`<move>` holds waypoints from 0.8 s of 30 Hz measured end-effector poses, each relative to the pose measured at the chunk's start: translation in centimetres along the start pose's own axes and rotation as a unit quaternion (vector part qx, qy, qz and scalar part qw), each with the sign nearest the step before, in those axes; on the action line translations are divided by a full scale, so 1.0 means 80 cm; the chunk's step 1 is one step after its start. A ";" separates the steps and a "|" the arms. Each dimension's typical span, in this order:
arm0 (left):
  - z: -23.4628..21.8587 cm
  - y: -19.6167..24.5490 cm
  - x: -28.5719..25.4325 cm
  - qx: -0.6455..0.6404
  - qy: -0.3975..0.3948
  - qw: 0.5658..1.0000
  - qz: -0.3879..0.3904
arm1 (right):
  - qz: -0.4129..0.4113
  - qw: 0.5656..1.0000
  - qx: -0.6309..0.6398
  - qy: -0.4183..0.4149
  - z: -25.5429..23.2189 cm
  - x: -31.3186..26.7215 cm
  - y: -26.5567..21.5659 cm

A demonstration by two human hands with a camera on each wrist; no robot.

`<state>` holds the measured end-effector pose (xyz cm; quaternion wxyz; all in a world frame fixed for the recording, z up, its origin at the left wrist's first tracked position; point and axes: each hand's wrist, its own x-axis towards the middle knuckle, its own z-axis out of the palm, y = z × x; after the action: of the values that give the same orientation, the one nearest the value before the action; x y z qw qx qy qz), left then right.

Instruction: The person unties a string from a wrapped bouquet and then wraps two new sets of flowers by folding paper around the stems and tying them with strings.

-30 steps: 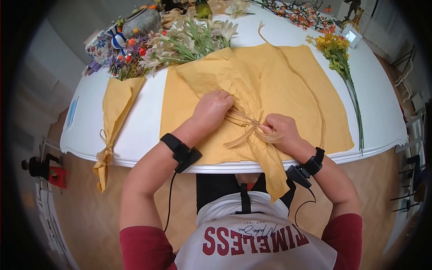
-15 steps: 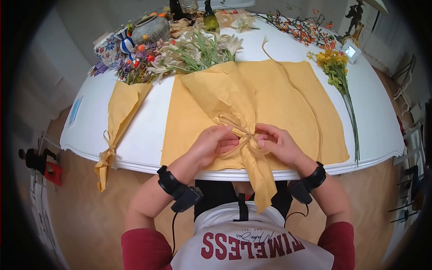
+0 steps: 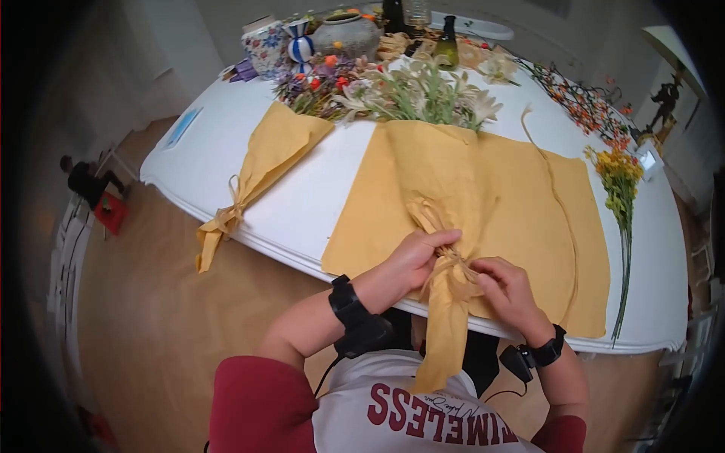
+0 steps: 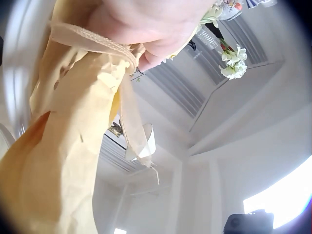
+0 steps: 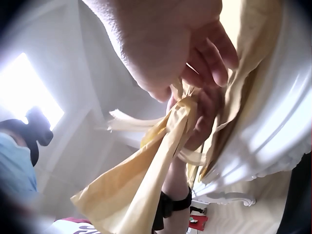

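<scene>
A bouquet (image 3: 434, 162) wrapped in yellow paper lies toward the table's front edge, its pale lilies (image 3: 430, 94) and green leaves pointing away from me. My left hand (image 3: 411, 260) grips the gathered neck, thumb over the top and fingers curled underneath. A beige ribbon (image 3: 457, 283) is tied around that neck, with a loose frayed tail showing in the left wrist view. Right of the knot, my right hand (image 3: 512, 291) pinches the ribbon between thumb and fingers. Below both hands, the paper tail (image 3: 444, 340) hangs past the table edge.
Flat yellow paper (image 3: 544, 226) lies under the bouquet, with a loose cord (image 3: 563, 204) on it. Another wrapped bouquet (image 3: 264, 158) rests at left, yellow flowers (image 3: 623, 196) at right. Vases (image 3: 343, 36), a green bottle (image 3: 447, 49) and berry branches (image 3: 581, 98) stand or lie behind.
The head view has turned left. Both hands let go of the ribbon ends they pulled; the left now grips the neck, and the bouquet points straighter away from me.
</scene>
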<state>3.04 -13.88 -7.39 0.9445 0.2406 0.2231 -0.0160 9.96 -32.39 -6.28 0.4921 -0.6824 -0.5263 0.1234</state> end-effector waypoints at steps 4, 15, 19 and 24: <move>-0.003 0.009 0.005 0.045 -0.008 0.999 0.025 | 0.090 0.987 -0.026 0.131 -0.008 -0.012 0.050; 0.003 0.024 -0.043 0.184 -0.082 0.968 0.153 | 0.067 0.981 -0.078 0.162 0.000 -0.011 0.047; 0.008 0.024 -0.048 0.241 -0.140 0.939 0.201 | 0.068 0.982 -0.066 0.163 0.000 -0.011 0.051; 0.034 0.049 -0.043 0.329 -0.180 0.900 0.222 | 0.060 0.982 -0.075 0.164 0.001 -0.010 0.051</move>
<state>1.64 -11.97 -2.04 0.8143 0.5744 -0.0283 0.0786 11.97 -32.86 -9.88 0.5111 -0.7585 -0.4044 -0.0013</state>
